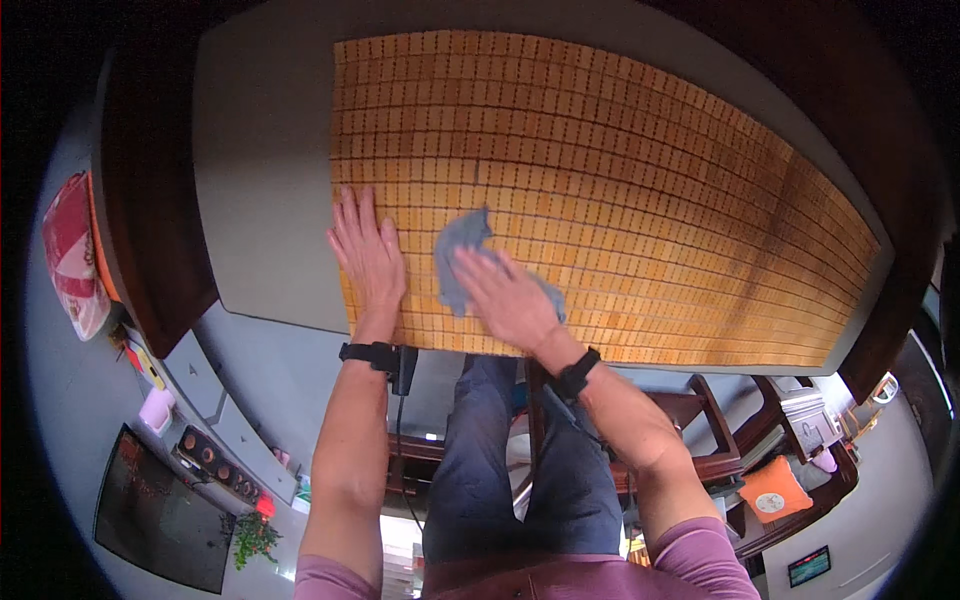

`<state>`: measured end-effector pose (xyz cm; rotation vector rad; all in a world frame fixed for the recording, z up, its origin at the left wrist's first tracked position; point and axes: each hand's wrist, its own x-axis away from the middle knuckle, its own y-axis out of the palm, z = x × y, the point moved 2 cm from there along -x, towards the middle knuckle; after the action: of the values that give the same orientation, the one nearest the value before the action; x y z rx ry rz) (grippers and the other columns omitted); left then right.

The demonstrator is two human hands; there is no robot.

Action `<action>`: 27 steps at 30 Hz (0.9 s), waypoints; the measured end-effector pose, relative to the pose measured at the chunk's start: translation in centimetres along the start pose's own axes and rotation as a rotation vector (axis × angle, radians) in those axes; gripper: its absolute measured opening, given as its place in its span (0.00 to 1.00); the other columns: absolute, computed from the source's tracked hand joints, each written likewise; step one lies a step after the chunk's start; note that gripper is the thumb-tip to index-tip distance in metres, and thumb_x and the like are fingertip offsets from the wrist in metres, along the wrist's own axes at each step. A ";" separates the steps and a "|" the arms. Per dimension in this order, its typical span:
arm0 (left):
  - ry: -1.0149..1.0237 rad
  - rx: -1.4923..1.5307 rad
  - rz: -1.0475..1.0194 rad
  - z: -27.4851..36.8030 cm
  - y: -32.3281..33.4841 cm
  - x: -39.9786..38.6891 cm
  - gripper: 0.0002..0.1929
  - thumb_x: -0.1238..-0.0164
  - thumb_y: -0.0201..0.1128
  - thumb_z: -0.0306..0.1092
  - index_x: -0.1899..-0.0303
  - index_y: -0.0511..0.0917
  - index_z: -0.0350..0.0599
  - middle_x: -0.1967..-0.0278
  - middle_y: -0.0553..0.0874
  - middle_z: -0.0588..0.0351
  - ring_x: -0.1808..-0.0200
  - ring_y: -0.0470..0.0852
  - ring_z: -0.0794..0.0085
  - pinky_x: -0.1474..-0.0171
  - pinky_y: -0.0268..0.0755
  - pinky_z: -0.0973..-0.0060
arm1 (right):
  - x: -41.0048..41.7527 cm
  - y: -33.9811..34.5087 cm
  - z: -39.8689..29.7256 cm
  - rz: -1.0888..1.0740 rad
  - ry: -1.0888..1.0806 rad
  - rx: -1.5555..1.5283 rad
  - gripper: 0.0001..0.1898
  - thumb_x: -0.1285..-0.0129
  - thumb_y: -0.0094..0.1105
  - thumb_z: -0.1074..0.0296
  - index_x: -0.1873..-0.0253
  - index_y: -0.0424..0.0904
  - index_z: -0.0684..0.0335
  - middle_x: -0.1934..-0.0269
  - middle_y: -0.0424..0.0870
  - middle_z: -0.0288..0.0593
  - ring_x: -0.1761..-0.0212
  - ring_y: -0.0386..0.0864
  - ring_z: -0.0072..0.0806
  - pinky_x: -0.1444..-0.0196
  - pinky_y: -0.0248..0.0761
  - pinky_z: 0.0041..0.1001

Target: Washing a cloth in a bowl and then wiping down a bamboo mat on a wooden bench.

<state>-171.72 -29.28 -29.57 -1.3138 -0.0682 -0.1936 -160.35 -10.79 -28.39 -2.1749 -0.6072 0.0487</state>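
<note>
A mat of small bamboo tiles (600, 217) covers much of a grey cushion in front of me. My left hand (370, 259) rests palm down near the mat's left edge, fingers spread and holding nothing. To the right of it, my right hand (510, 296) holds a grey-blue cloth (459, 232) under its palm and fingers, against the mat. The cloth is crumpled, and parts of it stick out to the left, above and right of the hand. A dark band circles each wrist.
The grey cushion (262, 202) shows beyond the mat, framed by dark wooden armrests (154, 172). Below the near edge hang a dark device (405, 371) and its cord. A television (161, 510), a potted plant (253, 538) and an orange cushion (775, 489) are farther off.
</note>
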 end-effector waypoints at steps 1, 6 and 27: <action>0.023 -0.087 -0.029 -1.2 -0.1 0.4 0.28 0.22 0.45 0.42 0.25 0.60 0.45 0.22 0.57 0.42 0.21 0.52 0.47 0.22 0.38 0.45 | -2.8 -1.4 1.0 0.008 0.152 0.018 0.29 0.29 0.52 0.59 0.27 0.65 0.63 0.24 0.63 0.51 0.22 0.61 0.43 0.21 0.51 0.43; 0.033 -0.120 -0.036 -1.3 0.4 0.4 0.31 0.23 0.47 0.44 0.22 0.58 0.51 0.21 0.56 0.48 0.21 0.51 0.49 0.22 0.38 0.45 | -11.6 -11.7 12.1 0.477 0.475 0.452 0.28 0.28 0.49 0.65 0.26 0.62 0.67 0.22 0.57 0.55 0.19 0.54 0.47 0.20 0.49 0.45; 0.074 -0.173 -0.030 -2.2 1.4 0.6 0.32 0.26 0.46 0.43 0.23 0.59 0.48 0.20 0.54 0.48 0.20 0.50 0.47 0.22 0.37 0.45 | 6.5 -13.6 14.1 0.332 0.555 0.366 0.24 0.36 0.60 0.66 0.35 0.74 0.64 0.26 0.63 0.57 0.25 0.60 0.56 0.26 0.56 0.51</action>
<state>-171.02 -31.12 -31.39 -1.4776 -0.0084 -0.2783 -163.56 9.45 -25.98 -1.7952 0.0789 -0.2424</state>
